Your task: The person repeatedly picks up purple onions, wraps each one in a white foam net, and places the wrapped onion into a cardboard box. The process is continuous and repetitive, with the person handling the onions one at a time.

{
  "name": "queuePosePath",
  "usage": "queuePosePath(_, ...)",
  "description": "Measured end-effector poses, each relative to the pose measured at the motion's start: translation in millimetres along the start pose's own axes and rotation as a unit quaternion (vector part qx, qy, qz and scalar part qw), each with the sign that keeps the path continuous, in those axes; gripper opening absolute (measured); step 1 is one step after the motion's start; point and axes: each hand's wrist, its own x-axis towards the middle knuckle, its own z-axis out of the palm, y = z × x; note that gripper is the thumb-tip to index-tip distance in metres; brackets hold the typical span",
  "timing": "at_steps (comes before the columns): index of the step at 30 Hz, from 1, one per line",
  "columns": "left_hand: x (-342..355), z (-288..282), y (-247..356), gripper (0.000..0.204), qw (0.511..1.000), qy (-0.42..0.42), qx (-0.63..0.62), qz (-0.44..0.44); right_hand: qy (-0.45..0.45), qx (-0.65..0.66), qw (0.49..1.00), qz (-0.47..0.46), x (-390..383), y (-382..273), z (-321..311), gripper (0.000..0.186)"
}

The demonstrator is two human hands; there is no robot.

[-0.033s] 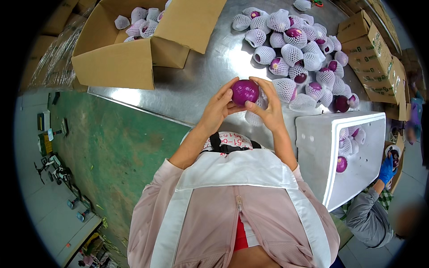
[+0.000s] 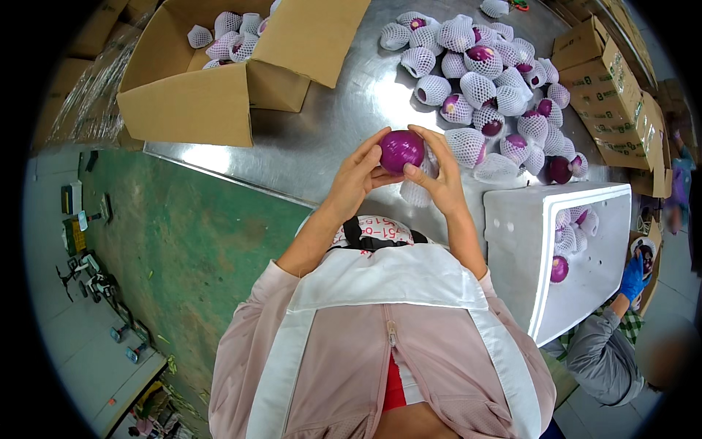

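A bare red onion [image 2: 401, 151], glossy and purple, is held up between my two hands over the table's near edge. My left hand [image 2: 354, 175] is closed round its left side. On the other side my right hand [image 2: 443, 174] grips it with thumb and fingertips. A white foam net sleeve [image 2: 416, 194] hangs under my right hand; whether the fingers pinch it is hidden. Just beyond lies a heap of red onions in foam nets [image 2: 479, 91], and another netted onion [image 2: 466, 147] is close to my right fingers.
An open cardboard box [image 2: 186, 106] with netted onions stands at the far left of the metal table [image 2: 292, 143]. At right, a white foam box [image 2: 519, 219] lies tipped, onions inside. Cartons [image 2: 607, 95] line the right. A co-worker's blue-gloved hand [image 2: 633, 278] is beyond.
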Motion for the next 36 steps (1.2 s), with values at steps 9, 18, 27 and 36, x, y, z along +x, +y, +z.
queuePosePath(9, 0, 4, -2, 0.046, 0.999, 0.034, -0.016, -0.003, -0.011, 0.069, 0.997, 0.029, -3, 8, -2, 0.068)
queuePosePath(18, 0, -2, -9, 0.046, 0.998, 0.018, -0.057, -0.007, 0.018, -0.095, 0.994, -0.040, -2, -5, 2, 0.069)
queuePosePath(27, -2, -2, -10, 0.047, 0.997, 0.015, -0.075, -0.017, 0.035, -0.168, 0.984, -0.051, -5, -17, 6, 0.068)
queuePosePath(36, -4, 2, 0, 0.050, 0.993, 0.013, -0.101, -0.062, 0.021, -0.178, 0.983, -0.047, -7, -23, 9, 0.070)
